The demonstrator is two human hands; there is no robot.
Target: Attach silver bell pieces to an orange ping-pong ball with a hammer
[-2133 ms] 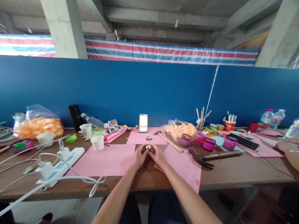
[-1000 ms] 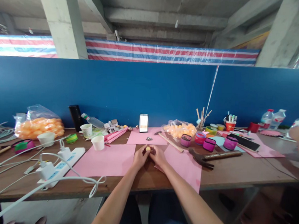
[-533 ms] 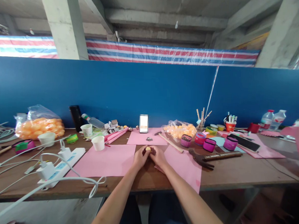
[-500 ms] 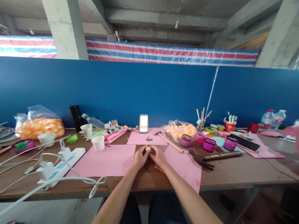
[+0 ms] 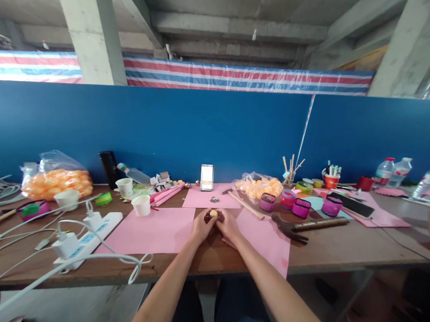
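My left hand (image 5: 203, 225) and my right hand (image 5: 227, 224) meet over the brown table, fingers curled and thumbs close together. Between their fingertips is a small round yellowish ball (image 5: 213, 213), held by both. Just beyond the hands, a little heap of shiny metal pieces (image 5: 214, 199) lies on a pink sheet (image 5: 190, 200). Another pink sheet (image 5: 155, 232) lies left of my left hand, and a third (image 5: 264, 237) is partly under my right forearm.
A claw hammer (image 5: 316, 224) lies at the right, near purple-rimmed containers (image 5: 301, 208). Bags of orange balls (image 5: 58, 182) stand left and right. A white power strip (image 5: 89, 241) with cables, paper cups (image 5: 141, 205) and a second hammer's wooden handle (image 5: 247, 205) surround the hands. Part of a person shows at the far right.
At the far right edge, the other person's pink-clothed part has moved away and bare skin shows there instead. My hands have hardly moved; the ball shows slightly more fully.
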